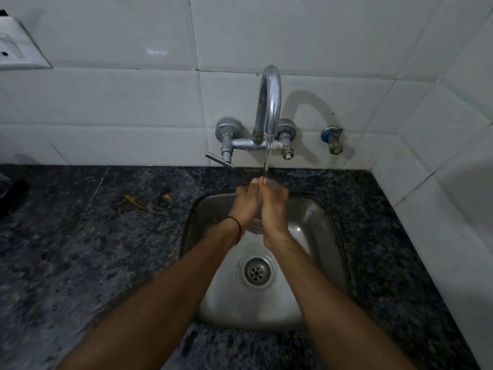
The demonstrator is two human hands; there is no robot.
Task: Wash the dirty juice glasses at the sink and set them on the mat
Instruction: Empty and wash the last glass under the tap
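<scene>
Both hands are together over the steel sink [317, 217], under a stream of water from the curved tap [270, 102]. Between them is a clear juice glass [256, 226], mostly hidden; only a blurred transparent part shows below the palms and near the fingertips. My left hand [246, 206] wraps the glass from the left and wears a thin black band at the wrist. My right hand [274, 209] wraps it from the right. The water lands at the fingertips.
Dark speckled granite counter [80, 249] surrounds the sink, with yellow scraps [138, 204] on it at left. The tap's lever handle [220, 159] sticks out toward the left. A dark object [8, 190] sits at the far left edge. White tiled walls stand behind and right.
</scene>
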